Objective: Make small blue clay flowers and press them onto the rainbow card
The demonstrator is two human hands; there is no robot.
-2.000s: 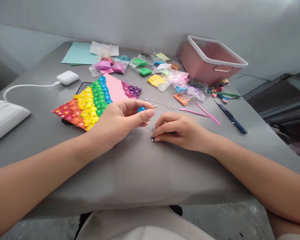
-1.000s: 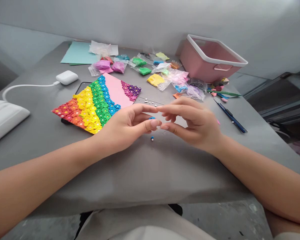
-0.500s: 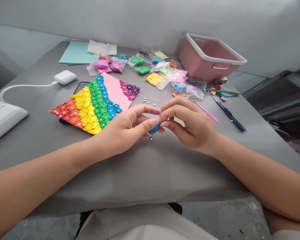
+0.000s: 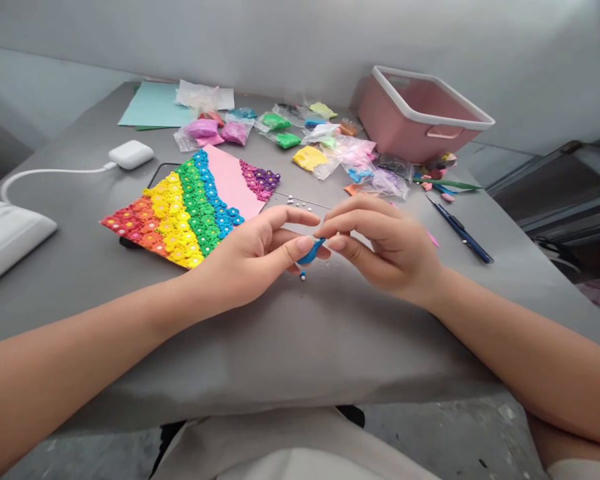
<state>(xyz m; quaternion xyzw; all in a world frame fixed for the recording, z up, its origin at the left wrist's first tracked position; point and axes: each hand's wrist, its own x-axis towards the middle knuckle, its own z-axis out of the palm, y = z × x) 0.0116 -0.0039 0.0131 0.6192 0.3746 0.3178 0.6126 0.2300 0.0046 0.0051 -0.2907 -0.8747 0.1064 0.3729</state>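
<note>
In my left hand (image 4: 265, 250), a lump of blue modelling clay (image 4: 310, 253) is pinched between thumb and fingers, its end drawn out to a thin tip. The fingers of my right hand (image 4: 385, 247) are closed at that tip, thumb and forefinger close together. A tiny blue-and-white ball (image 4: 303, 275) lies on the table just below the clay. Left of my hands lies a pink board (image 4: 225, 170) with rows of small clay flowers (image 4: 190, 207) in red, orange, yellow, green, blue and purple. Small white beads (image 4: 297, 203) are scattered beyond my fingers.
Bags of coloured clay (image 4: 310, 158) spread across the back. A pink basket (image 4: 415, 127) stands at the back right. A dark blue pen-like tool (image 4: 460, 230) and a partly hidden pink stick (image 4: 433, 239) lie right. A white cabled case (image 4: 131, 155) and teal sheets (image 4: 153, 105) are left.
My right hand has shifted slightly right and flattened, now covering most of the pink stick. The clay's thin tip shows more and points upward. My left hand stays nearly still.
</note>
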